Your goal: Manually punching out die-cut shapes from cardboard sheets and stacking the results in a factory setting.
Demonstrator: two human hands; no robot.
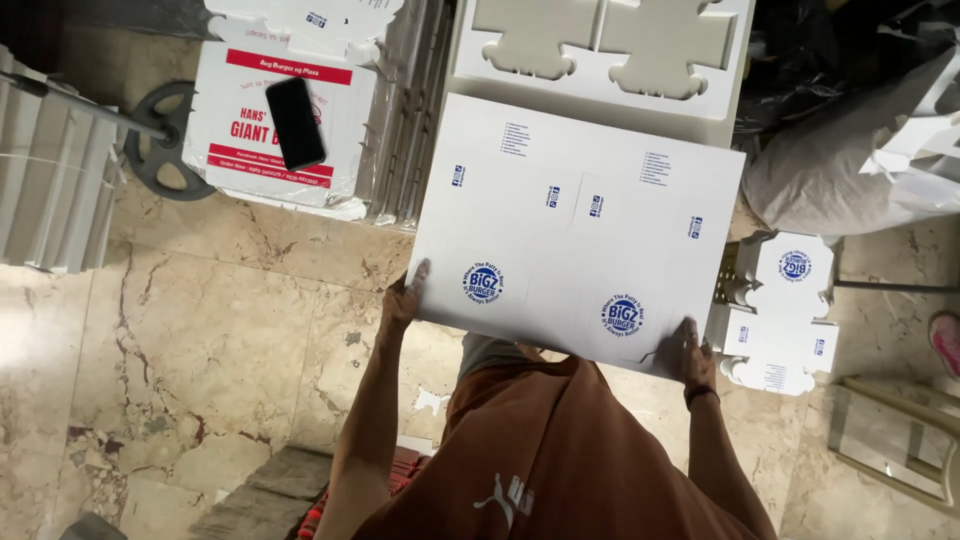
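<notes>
Head view shows us gripping a large white printed card sheet [575, 225], left hand [403, 297] and right hand [688, 352] closed on its near edge, mid-lift over the punched stack [600, 105], which calls for an even pull.

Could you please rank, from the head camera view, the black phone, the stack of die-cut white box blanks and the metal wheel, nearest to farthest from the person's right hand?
From the right hand, gripping the printed sheet's near right corner:
1. Stack of die-cut white box blanks, just to its right.
2. Black phone, far left, on a red-printed box.
3. Metal wheel, farthest left, on the floor.
</notes>
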